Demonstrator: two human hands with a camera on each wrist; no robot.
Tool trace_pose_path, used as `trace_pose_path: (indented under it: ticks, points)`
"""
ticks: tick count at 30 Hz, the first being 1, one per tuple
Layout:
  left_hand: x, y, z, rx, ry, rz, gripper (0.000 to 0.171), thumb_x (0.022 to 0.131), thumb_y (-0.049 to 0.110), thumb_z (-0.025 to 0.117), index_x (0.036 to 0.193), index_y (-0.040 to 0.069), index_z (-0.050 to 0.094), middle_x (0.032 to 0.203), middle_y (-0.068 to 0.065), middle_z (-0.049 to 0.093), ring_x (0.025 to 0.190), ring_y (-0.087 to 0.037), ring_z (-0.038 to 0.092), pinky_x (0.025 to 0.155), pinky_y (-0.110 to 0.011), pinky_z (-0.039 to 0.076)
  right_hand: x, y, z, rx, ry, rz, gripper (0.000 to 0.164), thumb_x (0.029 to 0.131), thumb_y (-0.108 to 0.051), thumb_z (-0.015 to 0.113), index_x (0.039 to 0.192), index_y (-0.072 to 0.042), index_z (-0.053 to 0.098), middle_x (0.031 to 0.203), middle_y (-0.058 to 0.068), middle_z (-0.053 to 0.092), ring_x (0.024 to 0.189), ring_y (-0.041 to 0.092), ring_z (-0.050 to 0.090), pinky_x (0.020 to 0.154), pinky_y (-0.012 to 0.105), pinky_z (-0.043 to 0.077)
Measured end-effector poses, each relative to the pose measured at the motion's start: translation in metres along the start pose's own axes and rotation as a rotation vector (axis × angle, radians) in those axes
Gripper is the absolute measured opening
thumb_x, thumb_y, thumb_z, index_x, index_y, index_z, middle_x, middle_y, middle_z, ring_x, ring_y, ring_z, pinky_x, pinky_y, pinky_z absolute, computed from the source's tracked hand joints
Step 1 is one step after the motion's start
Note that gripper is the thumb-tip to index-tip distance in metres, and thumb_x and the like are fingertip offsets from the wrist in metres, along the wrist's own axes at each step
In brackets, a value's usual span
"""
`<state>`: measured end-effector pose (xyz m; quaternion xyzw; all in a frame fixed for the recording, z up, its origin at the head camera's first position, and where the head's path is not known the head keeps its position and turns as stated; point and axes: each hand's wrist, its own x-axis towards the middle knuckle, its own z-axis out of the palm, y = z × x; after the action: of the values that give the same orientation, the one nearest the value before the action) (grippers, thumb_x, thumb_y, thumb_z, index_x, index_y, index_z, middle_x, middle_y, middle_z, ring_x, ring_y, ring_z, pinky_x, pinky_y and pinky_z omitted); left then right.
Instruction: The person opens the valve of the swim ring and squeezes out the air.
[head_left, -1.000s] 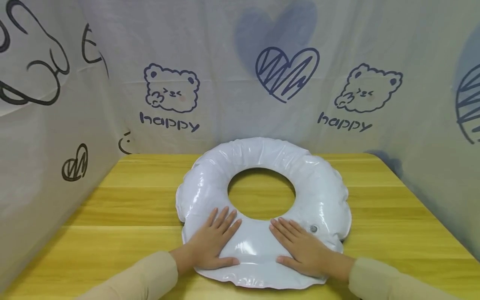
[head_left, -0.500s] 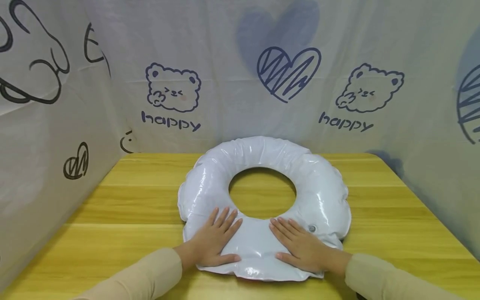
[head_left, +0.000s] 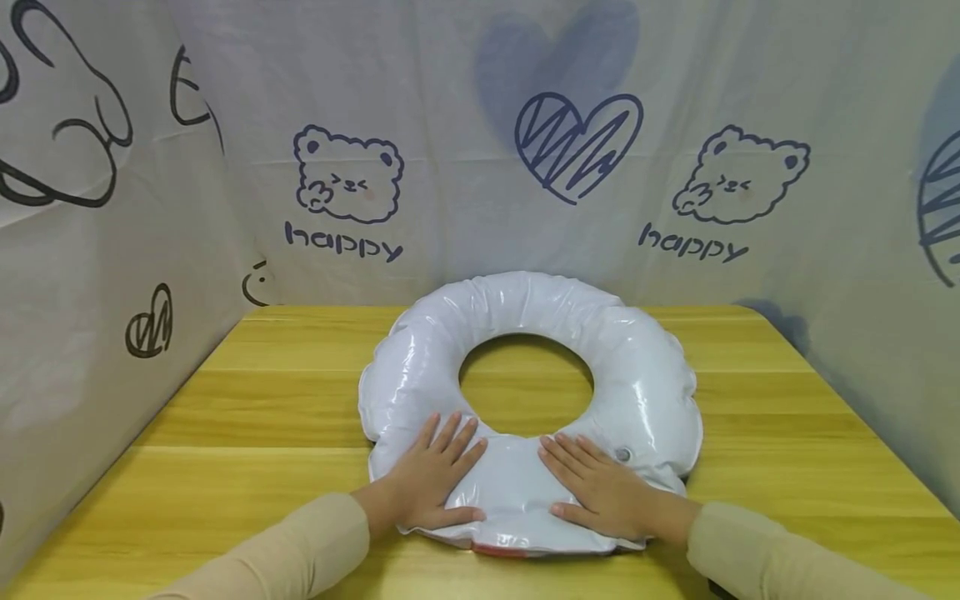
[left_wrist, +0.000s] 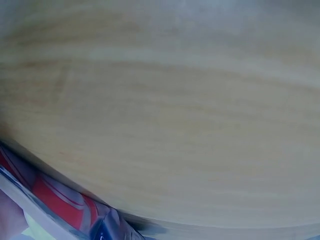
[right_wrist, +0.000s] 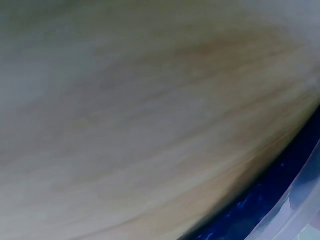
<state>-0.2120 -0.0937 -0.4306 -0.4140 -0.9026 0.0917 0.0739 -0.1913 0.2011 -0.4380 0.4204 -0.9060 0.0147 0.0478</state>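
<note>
A white inflatable swim ring [head_left: 517, 300] lies on the wooden table, its glossy skin wrinkled along the seams. My left hand [head_left: 435, 477] rests flat on the near left part of it, fingers spread and pointing toward the hole. On the near right part lies my right hand [head_left: 606, 497], palm down with straight fingers close together. Just beyond that hand sits a small clear valve [head_left: 623, 454]. A strip of red shows under the ring's front edge in the head view. Red and blue print on the ring's side [left_wrist: 60, 200] appears in the left wrist view.
The yellow wood-grain table [head_left: 247, 467] extends on both sides of the ring. Behind and beside it hangs a pale curtain [head_left: 450, 150] with printed bears, hearts and lettering. The ring's far edge lies near the back curtain.
The ring's front edge has drawn back away from me and tipped up slightly, baring a red strip below. Both hands keep nearly the same places on the ring.
</note>
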Motion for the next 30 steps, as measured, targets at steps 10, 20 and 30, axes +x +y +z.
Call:
trace_pose_path:
  ticks: [10, 20, 30]
  points:
    - [0.002, 0.000, -0.001, 0.071, 0.005, -0.002, 0.085, 0.085, 0.070, 0.036, 0.145, 0.011, 0.031, 0.152, -0.019, 0.022, 0.140, -0.039, 0.019, 0.111, -0.057, 0.018, 0.002, -0.002, -0.007, 0.024, -0.029, 0.004, 0.064, 0.099, -0.046, 0.033, 0.145, -0.002, 0.028, 0.152, 0.015, 0.026, 0.140, 0.033, 0.025, 0.107, 0.015, -0.022]
    - [0.004, -0.001, -0.001, -0.014, 0.021, 0.026, 0.089, 0.085, 0.069, 0.038, 0.148, 0.007, 0.020, 0.153, -0.022, 0.016, 0.137, -0.048, 0.019, 0.107, -0.063, 0.018, -0.001, -0.002, -0.009, 0.062, -0.033, 0.016, 0.066, 0.097, -0.049, 0.033, 0.145, -0.004, 0.028, 0.153, 0.013, 0.026, 0.140, 0.033, 0.024, 0.107, 0.015, -0.021]
    - [0.005, 0.013, -0.017, -0.089, 0.060, 0.075, 0.069, 0.090, 0.055, 0.041, 0.140, 0.008, 0.041, 0.151, -0.019, 0.025, 0.138, -0.043, 0.025, 0.106, -0.065, 0.018, 0.005, -0.013, -0.020, 0.053, -0.093, 0.089, 0.068, 0.094, -0.050, 0.040, 0.142, -0.001, 0.035, 0.151, 0.014, 0.028, 0.141, 0.032, 0.023, 0.112, 0.052, 0.014]
